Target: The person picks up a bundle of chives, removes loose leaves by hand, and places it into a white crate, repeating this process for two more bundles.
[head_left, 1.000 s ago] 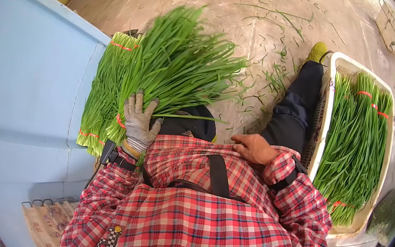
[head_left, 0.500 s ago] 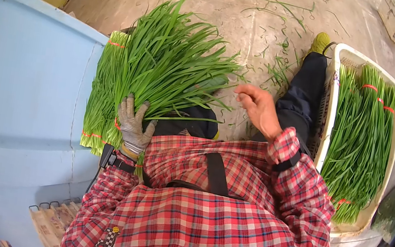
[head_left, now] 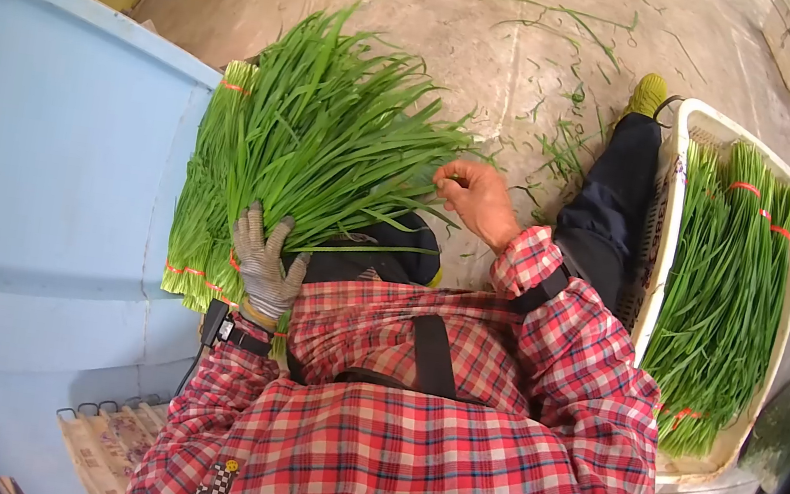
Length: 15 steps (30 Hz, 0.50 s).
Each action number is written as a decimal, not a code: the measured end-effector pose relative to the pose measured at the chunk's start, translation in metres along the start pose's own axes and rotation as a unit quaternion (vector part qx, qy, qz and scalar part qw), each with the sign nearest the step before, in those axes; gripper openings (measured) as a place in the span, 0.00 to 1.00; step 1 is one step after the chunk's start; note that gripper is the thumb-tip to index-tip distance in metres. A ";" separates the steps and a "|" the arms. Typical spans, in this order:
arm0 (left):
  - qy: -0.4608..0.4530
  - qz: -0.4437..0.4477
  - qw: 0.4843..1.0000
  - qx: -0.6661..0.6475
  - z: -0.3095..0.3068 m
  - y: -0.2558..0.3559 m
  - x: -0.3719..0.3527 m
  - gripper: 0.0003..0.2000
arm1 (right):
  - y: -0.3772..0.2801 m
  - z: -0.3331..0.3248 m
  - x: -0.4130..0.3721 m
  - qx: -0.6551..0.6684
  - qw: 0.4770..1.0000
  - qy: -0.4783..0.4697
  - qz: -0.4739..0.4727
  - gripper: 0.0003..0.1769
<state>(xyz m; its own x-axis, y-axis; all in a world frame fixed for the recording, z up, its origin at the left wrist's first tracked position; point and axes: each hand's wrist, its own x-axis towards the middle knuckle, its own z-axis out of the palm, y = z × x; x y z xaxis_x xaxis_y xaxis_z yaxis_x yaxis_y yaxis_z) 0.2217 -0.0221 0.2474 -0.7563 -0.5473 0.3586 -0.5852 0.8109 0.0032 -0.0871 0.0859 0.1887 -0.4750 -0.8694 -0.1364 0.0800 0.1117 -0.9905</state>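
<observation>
My left hand [head_left: 263, 264], in a grey striped glove, lies with fingers spread on the lower part of a bunch of garlic chives [head_left: 330, 137] that fans out over my lap. Under and beside this bunch are banded chive bundles [head_left: 202, 180] with red ties. Just off the leaf tips, my bare right hand [head_left: 482, 202] is closed, with thumb and fingertips together. A small dark green bit shows at its fingertips, too small to make out.
A white plastic crate [head_left: 667, 235] at my right holds banded chive bundles [head_left: 725, 304]. A pale blue surface [head_left: 55, 149] stands at my left. Leaf scraps [head_left: 565, 150] litter the concrete floor. Wire-handled pale slabs [head_left: 110, 440] are at the lower left.
My right hand has moved left and slightly down towards the leaf tips, and its fingers have closed further. My left hand stays on the bunch. The view has shifted slightly.
</observation>
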 end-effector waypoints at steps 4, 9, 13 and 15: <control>0.003 -0.008 1.000 0.007 0.003 -0.004 -0.004 0.27 | -0.003 -0.012 -0.009 -0.151 0.983 0.013 -0.100 0.05; 0.002 -0.004 1.000 0.029 0.001 -0.002 -0.005 0.27 | 0.012 -0.014 -0.004 -0.104 0.990 0.020 -0.095 0.03; -0.014 -0.006 1.000 0.028 -0.002 0.000 -0.002 0.26 | 0.016 -0.029 -0.005 0.233 0.970 -0.001 0.072 0.05; -0.008 -0.007 0.999 0.031 -0.002 0.000 -0.002 0.26 | 0.032 -0.038 0.003 0.273 0.957 0.023 0.089 0.07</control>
<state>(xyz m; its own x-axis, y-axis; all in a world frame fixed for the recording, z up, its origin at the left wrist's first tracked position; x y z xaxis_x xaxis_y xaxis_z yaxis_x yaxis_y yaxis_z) 0.2237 -0.0208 0.2482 -0.7525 -0.5621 0.3431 -0.6124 0.7890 -0.0505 -0.1192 0.1053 0.1565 -0.4486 -0.8359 -0.3163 0.6045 -0.0231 -0.7962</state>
